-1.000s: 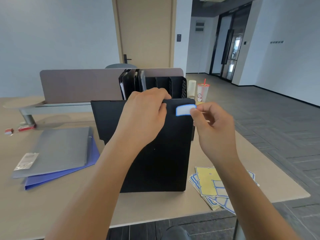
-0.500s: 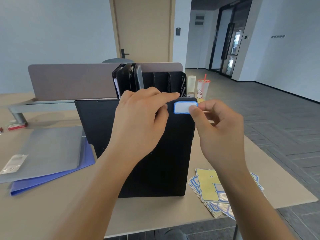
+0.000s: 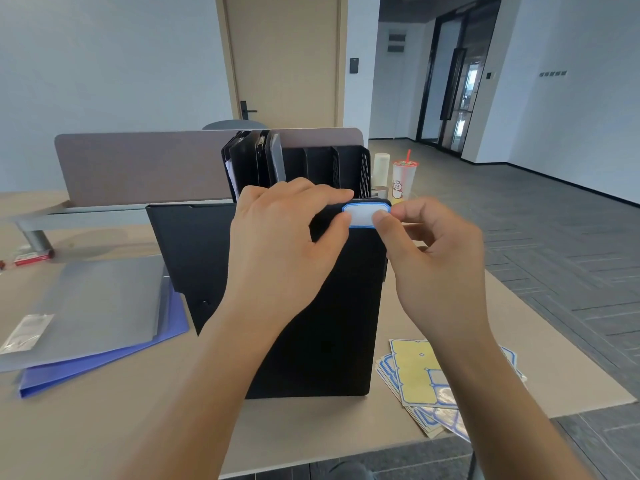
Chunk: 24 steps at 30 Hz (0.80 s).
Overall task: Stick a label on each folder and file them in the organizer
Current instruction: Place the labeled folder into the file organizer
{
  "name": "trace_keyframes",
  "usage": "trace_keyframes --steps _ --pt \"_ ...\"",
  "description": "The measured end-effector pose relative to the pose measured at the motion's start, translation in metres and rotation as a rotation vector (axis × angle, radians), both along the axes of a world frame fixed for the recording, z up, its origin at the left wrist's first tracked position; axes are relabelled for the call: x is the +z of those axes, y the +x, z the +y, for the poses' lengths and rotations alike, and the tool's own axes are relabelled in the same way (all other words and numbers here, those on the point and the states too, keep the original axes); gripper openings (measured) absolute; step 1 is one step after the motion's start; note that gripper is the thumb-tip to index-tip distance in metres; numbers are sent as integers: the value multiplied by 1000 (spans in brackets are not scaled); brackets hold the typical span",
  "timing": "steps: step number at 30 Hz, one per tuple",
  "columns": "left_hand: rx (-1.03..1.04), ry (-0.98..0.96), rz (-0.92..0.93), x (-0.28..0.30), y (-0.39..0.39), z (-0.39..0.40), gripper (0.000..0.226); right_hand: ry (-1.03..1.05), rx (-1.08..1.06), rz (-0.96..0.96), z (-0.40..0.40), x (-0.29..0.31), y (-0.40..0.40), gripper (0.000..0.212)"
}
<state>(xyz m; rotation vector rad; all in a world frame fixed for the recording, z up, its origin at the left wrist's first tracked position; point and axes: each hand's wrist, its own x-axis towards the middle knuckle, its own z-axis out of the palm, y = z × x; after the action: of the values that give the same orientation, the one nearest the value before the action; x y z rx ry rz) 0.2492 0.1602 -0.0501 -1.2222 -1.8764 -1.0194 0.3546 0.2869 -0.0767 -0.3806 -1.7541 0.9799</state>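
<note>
Beige desk [image 3: 104, 427] with a grey-brown divider panel [image 3: 145, 164] along the far edge. Black organizer [image 3: 349, 168] stands against the panel, several dark folders already in its left slots, right slots look free

Black folder [image 3: 329, 323] stands upright mid-desk, just in front of the organizer, a second black panel [image 3: 187, 244] sticking out to its left behind the forearm. Grey folder [image 3: 97, 306] lies flat on the left on top of a blue folder [image 3: 104, 362], small clear packet [image 3: 26, 332] on the grey one

Left hand [image 3: 277, 251] grips the black folder's top edge, fingers curled over it, index stretched along the top, thumb tip touching the label's left end. Right hand [image 3: 436, 268] pinches the label's right end between thumb and index at the folder's top right corner, other fingers curled in

Label sheets [image 3: 412, 375], yellow and blue-bordered, fanned on the desk right of the folder, partly under the right forearm. Drink cup [image 3: 403, 178] with red straw and a pale cylinder [image 3: 381, 168] sit right of the organizer. Red and white item [image 3: 29, 259] at the far left edge, can't tell what it is

Label [image 3: 363, 214]: white, blue border, sits on the front face of the black folder at its top right corner, between both thumbs
</note>
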Motion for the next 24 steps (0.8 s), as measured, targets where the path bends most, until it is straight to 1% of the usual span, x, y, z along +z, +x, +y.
trace_keyframes --steps 8,24 --pt "23 36 -7 -3 -1 4 21 3 -31 -23 -1 0 -1 7" --pt "37 76 -20 -4 0 8 18 -19 -6 -3 -2 -1 -1 8"
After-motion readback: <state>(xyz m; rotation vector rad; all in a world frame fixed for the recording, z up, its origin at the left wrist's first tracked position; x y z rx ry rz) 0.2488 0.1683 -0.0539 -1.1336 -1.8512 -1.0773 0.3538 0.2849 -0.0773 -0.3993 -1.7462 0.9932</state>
